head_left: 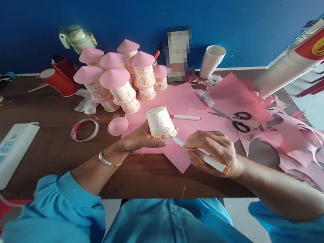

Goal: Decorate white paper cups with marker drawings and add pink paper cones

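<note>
My left hand (140, 136) is closed around the side of a white paper cup (159, 121), held upside down over the table. Orange and red flowers are drawn along the cup's wide rim. My right hand (212, 151) grips a white marker (212, 162) with an orange end, its tip close to or touching the rim; I cannot tell which. Beyond the cup, a second marker (187, 117) with a red-orange end lies on pink paper (182, 157). A small pink paper cone (118, 126) sits to the left of my left hand.
Several decorated cup towers (123, 91) with pink cone roofs stand behind. A tape roll (85, 129) and power strip (12, 155) lie left. Rightward are scissors (232, 118), a glue tube (205, 98), pink scraps (298, 155) and stacked cups (212, 61). A blue wall (129, 11) closes the back.
</note>
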The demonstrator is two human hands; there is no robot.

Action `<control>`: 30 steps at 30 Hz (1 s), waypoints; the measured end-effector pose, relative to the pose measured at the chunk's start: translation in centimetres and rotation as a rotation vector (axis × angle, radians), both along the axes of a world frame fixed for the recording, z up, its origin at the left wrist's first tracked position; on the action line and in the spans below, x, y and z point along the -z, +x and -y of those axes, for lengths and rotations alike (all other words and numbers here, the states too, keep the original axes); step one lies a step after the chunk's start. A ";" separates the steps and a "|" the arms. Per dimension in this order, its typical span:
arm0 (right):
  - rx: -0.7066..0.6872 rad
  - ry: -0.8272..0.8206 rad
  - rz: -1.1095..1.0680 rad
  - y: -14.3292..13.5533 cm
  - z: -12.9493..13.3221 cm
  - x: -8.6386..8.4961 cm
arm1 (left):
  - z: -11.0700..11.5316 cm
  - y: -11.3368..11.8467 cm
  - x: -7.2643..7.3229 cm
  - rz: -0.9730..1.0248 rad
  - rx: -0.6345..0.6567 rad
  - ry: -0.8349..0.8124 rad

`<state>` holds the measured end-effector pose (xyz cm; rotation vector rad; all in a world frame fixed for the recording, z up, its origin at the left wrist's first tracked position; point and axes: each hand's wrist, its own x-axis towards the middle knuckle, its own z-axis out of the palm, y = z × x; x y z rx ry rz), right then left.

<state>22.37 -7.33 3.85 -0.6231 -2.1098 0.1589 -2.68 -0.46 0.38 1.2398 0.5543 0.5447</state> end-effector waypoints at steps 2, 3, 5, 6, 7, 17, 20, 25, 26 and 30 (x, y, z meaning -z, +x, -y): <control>-0.004 -0.007 -0.005 0.1 0.0 -0.2 | -0.1 0.0 0.2 0.013 0.006 -0.003; -0.003 -0.005 -0.007 0.1 0.0 -0.3 | -0.1 0.0 0.2 0.016 0.004 -0.005; 0.009 -0.005 -0.007 0.2 0.0 -0.5 | -0.1 0.0 0.3 0.021 0.002 -0.004; 0.017 -0.008 -0.006 0.3 0.0 -0.5 | -0.1 0.0 0.3 0.024 0.003 -0.001; 0.024 -0.010 -0.004 0.3 0.0 -0.5 | -0.1 -0.1 0.3 0.024 0.007 0.002; -0.003 -0.033 -0.022 0.1 -0.1 -0.3 | -0.1 -0.1 0.0 0.010 0.028 0.010; -0.004 -0.036 -0.030 0.3 0.0 -0.6 | -0.2 0.0 0.3 0.037 -0.001 0.016; -0.014 -0.004 -0.033 0.4 0.0 -0.7 | -0.3 -0.1 0.7 0.041 -0.021 0.038; -0.012 0.006 -0.028 0.4 0.0 -0.7 | -0.3 -0.1 0.7 0.036 -0.028 0.043; 0.014 0.041 -0.015 0.4 -0.1 -0.7 | -0.3 0.0 0.7 0.039 -0.070 0.050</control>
